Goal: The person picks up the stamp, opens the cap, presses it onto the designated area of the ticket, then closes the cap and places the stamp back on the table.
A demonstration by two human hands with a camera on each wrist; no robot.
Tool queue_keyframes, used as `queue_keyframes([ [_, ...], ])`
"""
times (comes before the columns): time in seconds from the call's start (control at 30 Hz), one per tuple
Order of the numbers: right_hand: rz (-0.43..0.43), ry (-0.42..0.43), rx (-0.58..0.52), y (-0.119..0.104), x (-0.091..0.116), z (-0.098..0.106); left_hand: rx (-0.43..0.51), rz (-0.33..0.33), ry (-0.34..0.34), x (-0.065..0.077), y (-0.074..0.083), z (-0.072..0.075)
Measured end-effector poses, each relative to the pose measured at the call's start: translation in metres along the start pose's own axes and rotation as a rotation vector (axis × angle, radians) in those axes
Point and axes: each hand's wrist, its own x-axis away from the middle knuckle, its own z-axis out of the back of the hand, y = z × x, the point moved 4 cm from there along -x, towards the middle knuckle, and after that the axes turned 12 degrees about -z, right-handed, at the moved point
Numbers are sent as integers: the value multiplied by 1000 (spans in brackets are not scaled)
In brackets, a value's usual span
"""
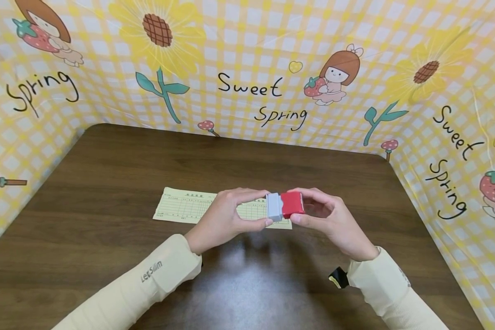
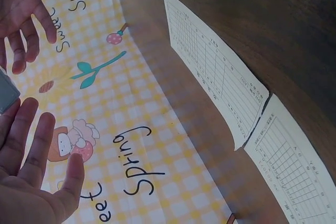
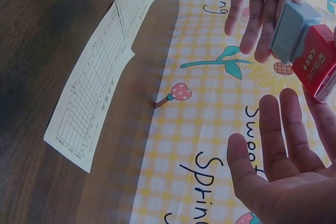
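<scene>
Red/grey stamp [image 1: 292,205], gripped w/ L hand [image 1: 224,213] & R hand [image 1: 339,221].

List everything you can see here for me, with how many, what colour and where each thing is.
Smooth wood-grain table: 1, dark brown, underneath everything
Small two-part plastic block: 1, red and grey, held above the table
Rectangular printed paper slips: 2, pale yellow, end to end on the table
Checked fabric backdrop with cartoon prints: 1, yellow and white, around the table's back and sides
Long fabric sleeves: 2, cream, on both forearms
Small black pieces: 2, black, one at each sleeve end, unidentifiable
Left hand: 1, bare, fingers on the block's grey part
Right hand: 1, bare, fingers on its red part
</scene>
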Motion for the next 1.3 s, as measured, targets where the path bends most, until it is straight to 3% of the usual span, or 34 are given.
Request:
queue_keyframes([
  [0.67, -21, -4, -8, 0, 1, -1, 16, -5, -18, -2, -1, 2],
  [1.13, -36, 112, -27, -2, 3, 11, 3, 9, 70, -1, 0, 7],
  [1.3, -49, 113, -33, -2, 5, 17, 35, -11, 52, -2, -3, 6],
])
